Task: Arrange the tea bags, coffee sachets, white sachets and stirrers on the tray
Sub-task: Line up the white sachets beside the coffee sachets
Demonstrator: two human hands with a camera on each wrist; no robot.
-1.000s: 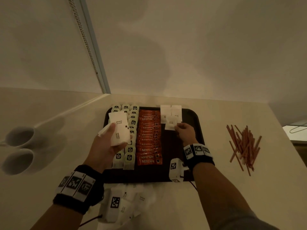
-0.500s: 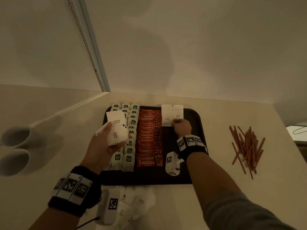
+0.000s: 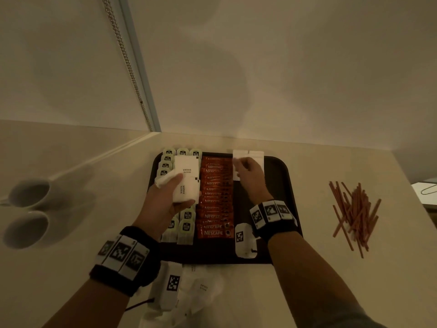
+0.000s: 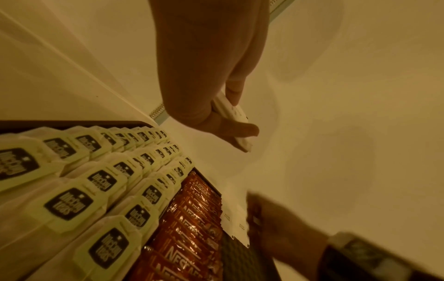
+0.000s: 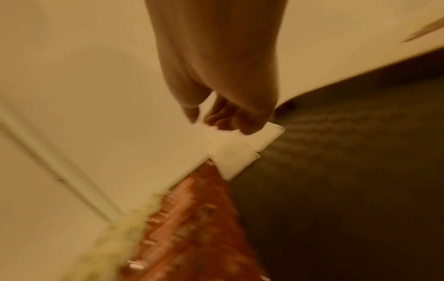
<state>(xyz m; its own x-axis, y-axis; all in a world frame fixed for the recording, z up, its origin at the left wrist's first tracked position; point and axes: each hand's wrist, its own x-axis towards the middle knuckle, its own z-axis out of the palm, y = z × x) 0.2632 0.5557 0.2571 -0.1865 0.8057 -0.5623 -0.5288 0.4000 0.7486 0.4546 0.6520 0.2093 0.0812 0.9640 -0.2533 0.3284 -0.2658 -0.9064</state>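
My left hand (image 3: 179, 192) hovers over the tea bags (image 3: 186, 227) and grips a stack of white sugar sachets (image 3: 186, 183) between thumb and fingers; the left wrist view shows the same stack (image 4: 234, 112) edge-on. At the far edge of the dark tray (image 3: 279, 181), my right hand (image 3: 238, 169) pinches a white sachet (image 5: 235, 157) beside the white sachets (image 3: 255, 155) lying there. Orange coffee sachets (image 3: 215, 209) fill the middle column, tea bags the left columns. The stirrers (image 3: 354, 209) lie in a loose heap on the counter, right of the tray.
Two white cups (image 3: 30, 192) stand on the counter at far left. More loose white sachets (image 3: 201, 287) lie on the counter just in front of the tray, partly under my left wrist. The wall runs close behind the tray. The tray's right half is bare.
My right hand has carried its white sachet away from me and a little left, up to the sachets at the tray's far edge. The left hand stays over the tea bags.
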